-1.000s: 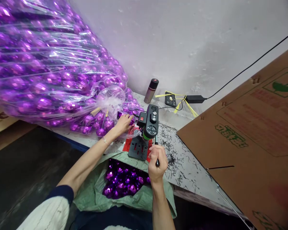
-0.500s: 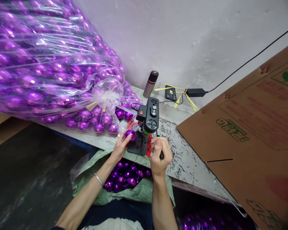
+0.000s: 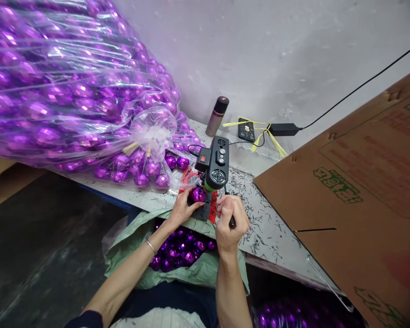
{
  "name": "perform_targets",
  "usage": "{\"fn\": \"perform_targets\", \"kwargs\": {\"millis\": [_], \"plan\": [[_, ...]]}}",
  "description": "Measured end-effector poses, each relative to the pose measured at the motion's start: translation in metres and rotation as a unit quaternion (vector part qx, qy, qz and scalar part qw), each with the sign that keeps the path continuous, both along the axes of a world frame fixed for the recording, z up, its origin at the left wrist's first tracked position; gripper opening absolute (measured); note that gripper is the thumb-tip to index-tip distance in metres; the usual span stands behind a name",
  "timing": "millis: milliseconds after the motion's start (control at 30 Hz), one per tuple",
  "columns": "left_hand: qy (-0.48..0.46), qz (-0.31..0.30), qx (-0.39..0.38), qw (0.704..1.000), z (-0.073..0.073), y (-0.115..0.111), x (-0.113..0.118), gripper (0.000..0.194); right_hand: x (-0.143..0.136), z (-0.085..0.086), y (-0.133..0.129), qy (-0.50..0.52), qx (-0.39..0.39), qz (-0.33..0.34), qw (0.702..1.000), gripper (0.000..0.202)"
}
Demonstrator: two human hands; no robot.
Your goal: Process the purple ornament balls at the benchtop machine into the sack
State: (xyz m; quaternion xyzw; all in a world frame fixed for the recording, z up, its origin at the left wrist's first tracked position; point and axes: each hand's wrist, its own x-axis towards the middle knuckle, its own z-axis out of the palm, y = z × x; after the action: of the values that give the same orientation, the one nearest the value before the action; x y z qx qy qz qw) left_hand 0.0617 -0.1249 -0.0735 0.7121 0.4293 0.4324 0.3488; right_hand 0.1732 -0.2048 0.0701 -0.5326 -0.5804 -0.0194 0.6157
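Note:
My left hand (image 3: 183, 208) grips a shiny purple faceted ball (image 3: 197, 194) between thumb and fingers. The ball sits just under the head of a small black bench drill press (image 3: 218, 163), over its slotted base plate (image 3: 202, 213). Whether a bit touches the ball is hidden. Wrapped around the black-tipped lever handle (image 3: 232, 222) on the machine's right side is my right hand (image 3: 230, 221). Below the table edge, an open green sack (image 3: 136, 250) holds many purple balls (image 3: 177, 248).
A big clear bag (image 3: 71, 91) of purple balls fills the left. Behind the machine stand a black-capped bottle (image 3: 217, 116) and a power adapter (image 3: 285, 130) with yellow ties. A cardboard box (image 3: 362, 196) blocks the right. Dark shavings (image 3: 256, 223) litter the table.
My left hand has moved right, carrying the purple ball from beside the machine to under its head. My right hand stays on the lever. The view has shifted slightly.

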Motion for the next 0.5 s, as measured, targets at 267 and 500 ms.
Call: {"fn": "perform_targets", "kwargs": {"millis": [267, 500], "plan": [[0.033, 0.003, 0.069, 0.997, -0.009, -0.004, 0.006, 0.063, 0.0, -0.003, -0.002, -0.016, 0.011, 0.006, 1.0, 0.029], [0.028, -0.008, 0.04, 0.999, -0.009, -0.005, 0.005, 0.06, -0.004, -0.031, -0.002, -0.031, 0.03, -0.023, 0.999, 0.029]]}}
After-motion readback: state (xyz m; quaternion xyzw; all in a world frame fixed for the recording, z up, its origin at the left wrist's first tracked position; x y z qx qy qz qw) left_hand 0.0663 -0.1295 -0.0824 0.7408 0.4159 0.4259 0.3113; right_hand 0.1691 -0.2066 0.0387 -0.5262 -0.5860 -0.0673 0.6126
